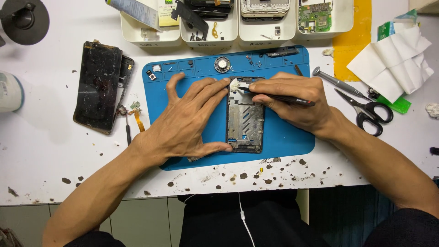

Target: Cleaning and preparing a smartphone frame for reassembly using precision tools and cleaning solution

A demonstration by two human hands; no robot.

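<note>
The left hand (pixel 190 121) lies flat on the blue mat (pixel 292 132), fingers spread, bracing the bare phone frame (pixel 245 120) along its left edge; its grip is released and holds nothing, thumb tip touching the frame's lower corner. The right hand (pixel 295 103) has its grip clenched on black tweezers (pixel 292 99), whose tip pinches a small white wad (pixel 235 84) at the frame's top left corner. The frame lies flat near the middle of the mat, long side running away from the person.

To do this well, I judge the left palm should press down steadily so the frame cannot slide, while the tweezers work in short, light strokes, tip kept low and angled along the metal rather than digging in.

Counted: one frame, one pair of tweezers, one pair of scissors (pixel 368 112) and one screwdriver (pixel 338 83) to the right, four white bins (pixel 151 36) along the back of the table (pixel 45 151), and one cracked phone screen (pixel 98 87) to the left.
</note>
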